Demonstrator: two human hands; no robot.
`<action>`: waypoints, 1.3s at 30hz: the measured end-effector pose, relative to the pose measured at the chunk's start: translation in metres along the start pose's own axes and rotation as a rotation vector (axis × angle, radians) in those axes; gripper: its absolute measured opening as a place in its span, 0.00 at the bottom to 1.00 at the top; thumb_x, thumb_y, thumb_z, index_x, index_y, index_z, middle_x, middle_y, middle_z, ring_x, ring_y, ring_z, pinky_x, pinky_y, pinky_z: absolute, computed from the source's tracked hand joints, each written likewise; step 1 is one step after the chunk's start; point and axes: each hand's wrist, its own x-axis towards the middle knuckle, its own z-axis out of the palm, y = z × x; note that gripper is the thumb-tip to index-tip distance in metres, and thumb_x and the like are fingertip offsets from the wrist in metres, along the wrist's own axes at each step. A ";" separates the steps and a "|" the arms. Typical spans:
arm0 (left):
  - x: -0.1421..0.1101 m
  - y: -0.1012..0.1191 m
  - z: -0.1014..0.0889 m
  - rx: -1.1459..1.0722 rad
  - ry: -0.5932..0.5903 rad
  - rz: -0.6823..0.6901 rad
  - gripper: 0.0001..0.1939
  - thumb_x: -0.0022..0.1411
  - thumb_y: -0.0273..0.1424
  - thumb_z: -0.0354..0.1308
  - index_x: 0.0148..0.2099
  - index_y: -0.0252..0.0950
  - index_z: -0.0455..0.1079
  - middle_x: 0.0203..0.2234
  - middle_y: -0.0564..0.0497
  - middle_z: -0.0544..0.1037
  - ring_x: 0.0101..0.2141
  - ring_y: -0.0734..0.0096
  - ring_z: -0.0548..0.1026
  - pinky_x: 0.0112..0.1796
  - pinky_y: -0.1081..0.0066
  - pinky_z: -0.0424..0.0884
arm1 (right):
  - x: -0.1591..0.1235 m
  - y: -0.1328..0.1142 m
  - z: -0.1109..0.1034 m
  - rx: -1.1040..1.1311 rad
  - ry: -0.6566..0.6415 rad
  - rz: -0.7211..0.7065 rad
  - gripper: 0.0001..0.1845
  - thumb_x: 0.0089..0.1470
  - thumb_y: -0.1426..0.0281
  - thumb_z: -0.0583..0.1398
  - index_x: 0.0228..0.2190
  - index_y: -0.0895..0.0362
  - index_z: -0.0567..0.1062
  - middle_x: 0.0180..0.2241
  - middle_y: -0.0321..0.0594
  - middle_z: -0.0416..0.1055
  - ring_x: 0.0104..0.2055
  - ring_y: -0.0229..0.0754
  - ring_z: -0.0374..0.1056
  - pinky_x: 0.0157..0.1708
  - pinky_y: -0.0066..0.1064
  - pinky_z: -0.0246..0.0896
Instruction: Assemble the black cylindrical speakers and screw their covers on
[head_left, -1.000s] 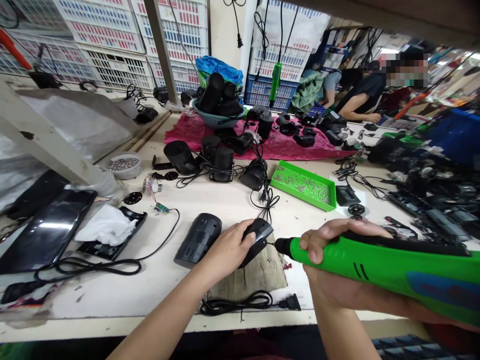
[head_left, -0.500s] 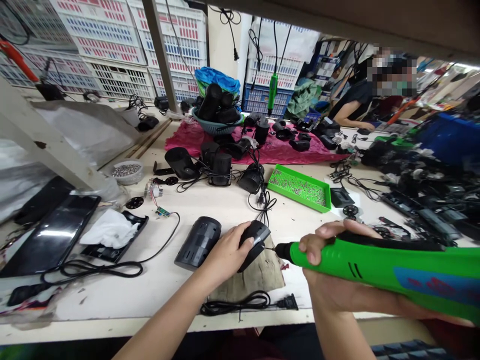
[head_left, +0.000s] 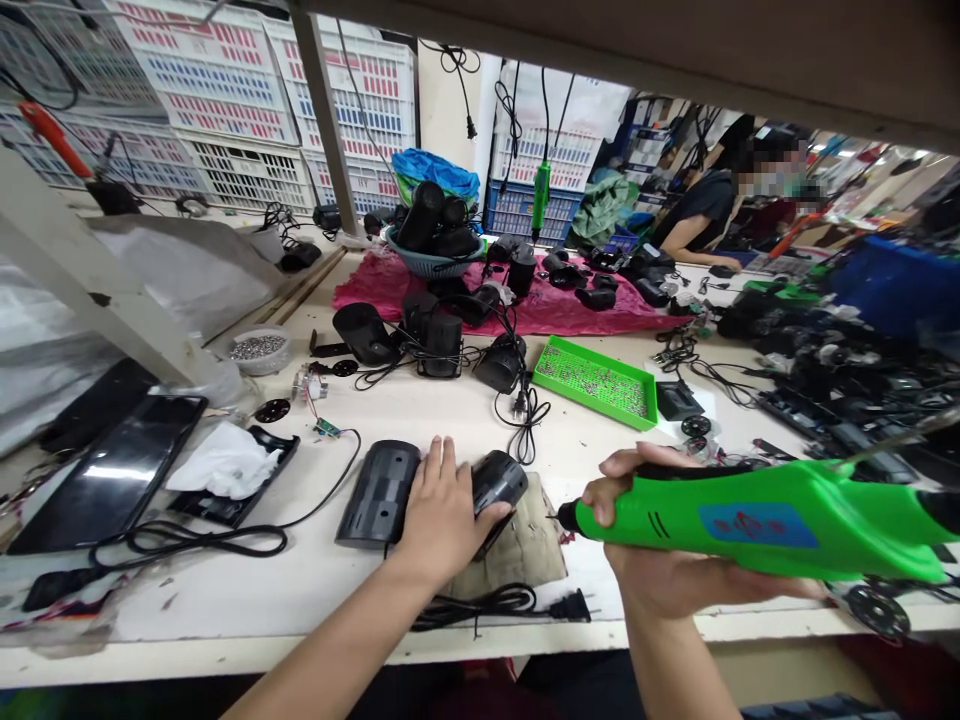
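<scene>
Two black housings (head_left: 381, 495) flank left hand (head_left: 441, 505), hard to tell whether gripping; right hand (head_left: 649, 580) wrapped around green screwdriver (head_left: 675, 515).

My left hand (head_left: 442, 510) covers part of the black housing (head_left: 501, 482) beside my thumb, so whether I grip it or merely touch it cannot be told. The looped power cord (head_left: 502, 602) below those fingers is partly hidden by my forearm. My right palm is hidden behind the green screwdriver (head_left: 720, 520), whose rear runs off the right edge; its label is too blurred to read. Beyond my right fingertips, the screws (head_left: 592, 380) are too small to tell apart.
</scene>
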 end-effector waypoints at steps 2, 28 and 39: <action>0.001 0.000 -0.001 0.015 -0.037 -0.009 0.30 0.59 0.47 0.57 0.54 0.28 0.65 0.56 0.29 0.68 0.62 0.37 0.55 0.60 0.44 0.47 | 0.000 0.001 0.000 0.002 0.000 0.006 0.46 0.39 0.31 0.52 0.37 0.58 0.78 0.28 0.40 0.75 0.16 0.37 0.66 0.13 0.31 0.61; -0.016 0.009 0.006 -0.064 -0.071 0.201 0.10 0.66 0.32 0.49 0.37 0.36 0.72 0.34 0.44 0.80 0.39 0.54 0.77 0.38 0.61 0.71 | -0.013 -0.002 0.020 -0.037 -0.084 -0.131 0.32 0.55 0.43 0.47 0.44 0.54 0.74 0.34 0.39 0.72 0.18 0.36 0.65 0.20 0.37 0.64; -0.009 0.009 0.001 -0.065 -0.075 0.157 0.10 0.65 0.33 0.50 0.34 0.37 0.71 0.32 0.46 0.80 0.37 0.56 0.78 0.35 0.64 0.70 | -0.011 -0.001 0.024 -0.077 -0.058 -0.158 0.33 0.57 0.43 0.44 0.43 0.54 0.74 0.34 0.38 0.71 0.18 0.36 0.65 0.21 0.37 0.63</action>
